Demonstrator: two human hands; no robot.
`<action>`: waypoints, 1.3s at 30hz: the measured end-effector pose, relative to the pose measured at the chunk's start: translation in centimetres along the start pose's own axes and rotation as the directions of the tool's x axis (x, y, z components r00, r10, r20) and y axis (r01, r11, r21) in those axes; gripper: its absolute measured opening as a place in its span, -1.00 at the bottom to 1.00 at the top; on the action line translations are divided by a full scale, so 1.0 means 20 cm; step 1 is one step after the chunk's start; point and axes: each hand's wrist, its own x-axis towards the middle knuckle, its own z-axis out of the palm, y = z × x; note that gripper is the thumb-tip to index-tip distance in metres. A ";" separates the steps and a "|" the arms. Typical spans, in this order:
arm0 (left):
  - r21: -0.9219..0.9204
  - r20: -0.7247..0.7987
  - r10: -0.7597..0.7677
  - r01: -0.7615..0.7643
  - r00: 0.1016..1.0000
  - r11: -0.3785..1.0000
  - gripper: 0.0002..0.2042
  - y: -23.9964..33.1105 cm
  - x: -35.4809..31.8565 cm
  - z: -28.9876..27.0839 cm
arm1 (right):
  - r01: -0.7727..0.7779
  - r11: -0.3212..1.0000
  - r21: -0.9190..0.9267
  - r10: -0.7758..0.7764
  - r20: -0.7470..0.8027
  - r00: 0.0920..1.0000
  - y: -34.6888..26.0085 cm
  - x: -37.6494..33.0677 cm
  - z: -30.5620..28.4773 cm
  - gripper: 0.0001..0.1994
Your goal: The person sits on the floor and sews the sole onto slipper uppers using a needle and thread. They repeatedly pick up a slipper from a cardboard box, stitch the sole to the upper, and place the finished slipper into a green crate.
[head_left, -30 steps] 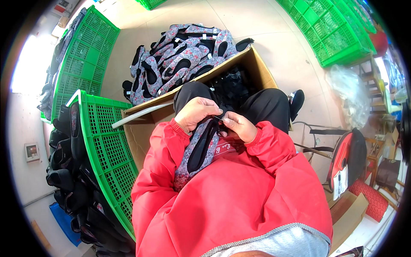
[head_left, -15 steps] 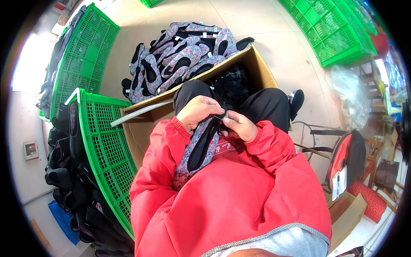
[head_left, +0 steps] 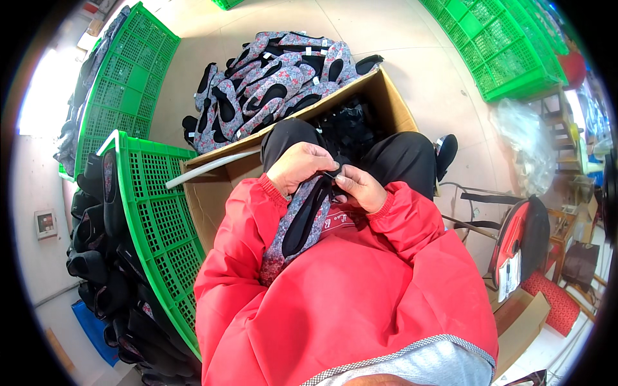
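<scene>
A padded fabric piece [head_left: 287, 248], grey with a red floral print and a long black panel, lies along my lap and against my red jacket. My left hand [head_left: 298, 168] is closed in a pinch on the black end of this piece. Close beside it, my right hand [head_left: 362, 188] pinches the same black end between thumb and fingers. A small thin dark part shows between the fingertips, too small to name. Beyond my knees an open cardboard box [head_left: 397, 106] holds a heap of small black pieces [head_left: 349, 128].
Similar floral padded pieces [head_left: 278, 80] lie piled on the floor behind the box. A green crate [head_left: 158, 215] stands at my left, beside stacked black pieces [head_left: 96, 235]. Another green crate [head_left: 499, 55] is far right, near a clear plastic bag [head_left: 526, 145] and a red-and-black chair [head_left: 518, 241].
Both hands stay nearly in place, pinching the black end of the padded piece. My fingertips have shifted only slightly.
</scene>
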 end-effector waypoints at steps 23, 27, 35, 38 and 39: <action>-0.047 -0.053 0.016 -0.018 0.998 0.999 -0.88 0.00 0.01 0.05 | -0.022 1.000 -0.010 0.022 -0.039 0.999 0.01 -0.01 -0.06 -0.81; 0.080 -0.152 0.055 -0.043 0.987 0.996 -0.83 -0.02 0.02 0.05 | -0.074 0.997 -0.027 0.070 -0.129 0.989 -0.08 -0.09 -0.07 -0.79; 0.518 -0.123 0.517 -0.390 0.847 0.762 -0.29 0.02 -0.07 0.18 | 0.275 0.959 -0.061 -0.280 -0.322 0.905 -0.13 -0.14 -0.15 -0.60; 0.580 -0.032 0.643 -0.510 0.765 0.635 -0.32 0.01 -0.05 0.17 | 0.301 0.938 -0.169 -0.335 -0.232 0.913 -0.15 -0.17 -0.14 -0.50; 0.602 -0.008 0.655 -0.520 0.755 0.606 -0.34 0.02 -0.05 0.18 | 0.410 0.874 -0.259 -0.464 -0.197 0.864 -0.14 -0.16 -0.13 -0.46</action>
